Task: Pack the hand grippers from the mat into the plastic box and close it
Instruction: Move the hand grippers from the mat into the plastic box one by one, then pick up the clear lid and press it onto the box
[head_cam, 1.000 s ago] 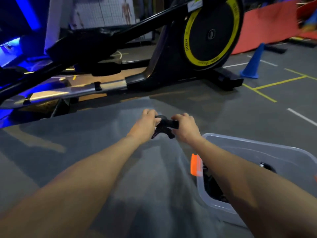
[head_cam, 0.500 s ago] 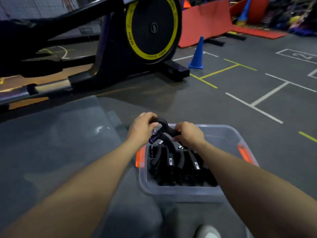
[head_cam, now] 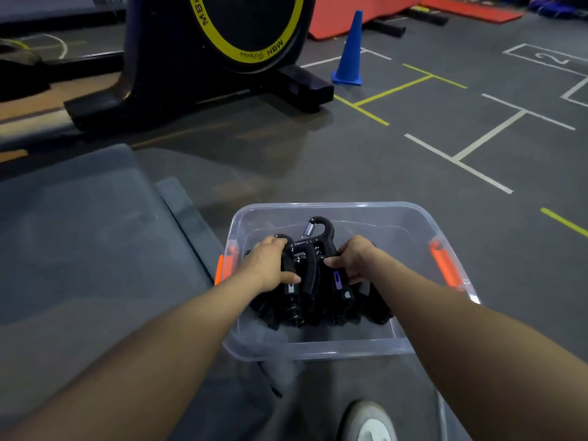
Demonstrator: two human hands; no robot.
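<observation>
Hand grippers (head_cam: 318,281): a black row packed side by side in the near half of the plastic box (head_cam: 318,350); one more sits on top of the row, its spring and hook end pointing to the far wall.
Box: clear, open, on the grey floor just right of the mat (head_cam: 95,237); orange latches (head_cam: 444,265) on both short sides.
Left hand (head_cam: 270,265): inside the box, fingers curled round the left handle of the top hand gripper.
Right hand (head_cam: 353,259): also inside, fingers pressed against the right side of the same piece; I read it as gripping, though the fingertips are partly hidden.
Step in hand, my read: seating this piece into the row.
How I would do it well: lower it level with both hands, tuck the handles into the gap between neighbours, push the hook end down below the rim so a lid can sit flat, then let go one hand at a time.
Mat: the part I can see holds no grippers; the rest is out of view.
Lid: cannot place it with certainty; a clear edge shows under the box at lower right.
Risk: a proud spring end could stop the latches closing.
</observation>
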